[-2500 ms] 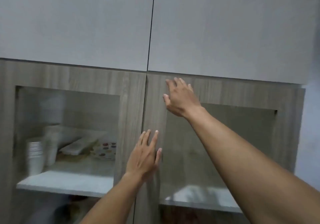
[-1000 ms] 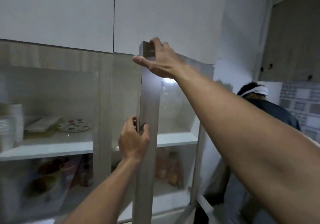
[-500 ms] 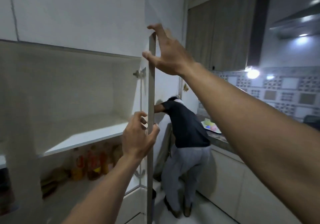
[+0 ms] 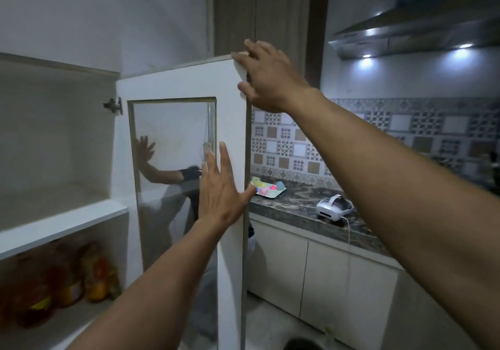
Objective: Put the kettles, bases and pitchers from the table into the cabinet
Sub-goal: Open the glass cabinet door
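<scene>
The cabinet door (image 4: pixel 230 100), white inside with a glass pane, stands swung wide to the right. My right hand (image 4: pixel 267 76) rests on its top outer corner, fingers over the edge. My left hand (image 4: pixel 220 190) lies flat against the door's inner frame, fingers spread, holding nothing. The cabinet's upper shelf (image 4: pixel 62 222) is bare and white. No kettle, base or pitcher is in view.
Bottles and jars (image 4: pixel 67 282) fill the shelf below. Behind the glass a person bends low. To the right a dark stone counter (image 4: pixel 303 209) carries a tray of coloured items (image 4: pixel 266 188) and a white headset (image 4: pixel 334 207). A range hood (image 4: pixel 422 33) hangs above.
The right cabinet door went from shut to fully swung out to the right. My left hand let go of its edge and now lies flat on its inner face.
</scene>
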`<state>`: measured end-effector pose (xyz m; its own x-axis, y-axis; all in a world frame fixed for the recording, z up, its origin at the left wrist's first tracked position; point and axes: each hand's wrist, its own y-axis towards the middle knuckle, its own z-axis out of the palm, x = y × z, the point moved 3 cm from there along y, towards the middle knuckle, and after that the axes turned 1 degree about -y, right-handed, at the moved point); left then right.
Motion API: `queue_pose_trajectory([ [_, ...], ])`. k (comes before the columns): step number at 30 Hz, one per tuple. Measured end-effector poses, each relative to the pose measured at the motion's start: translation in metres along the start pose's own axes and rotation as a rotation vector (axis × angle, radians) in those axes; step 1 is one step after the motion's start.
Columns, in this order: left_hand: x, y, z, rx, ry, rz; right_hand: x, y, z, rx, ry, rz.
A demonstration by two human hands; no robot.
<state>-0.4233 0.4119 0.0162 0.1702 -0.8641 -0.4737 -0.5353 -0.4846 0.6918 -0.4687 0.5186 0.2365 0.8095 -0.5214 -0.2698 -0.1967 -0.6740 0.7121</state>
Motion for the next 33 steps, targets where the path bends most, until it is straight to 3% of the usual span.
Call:
queue_pose_trajectory([
  [14,-0.029,0.079,0.126,-0.01,0.106,-0.043,-0.111,0.017,0.088,0.074,-0.007,0.103],
  [33,-0.025,0.114,0.168,0.024,0.197,-0.055,-0.153,0.034,0.13,0.052,0.057,0.128],
])
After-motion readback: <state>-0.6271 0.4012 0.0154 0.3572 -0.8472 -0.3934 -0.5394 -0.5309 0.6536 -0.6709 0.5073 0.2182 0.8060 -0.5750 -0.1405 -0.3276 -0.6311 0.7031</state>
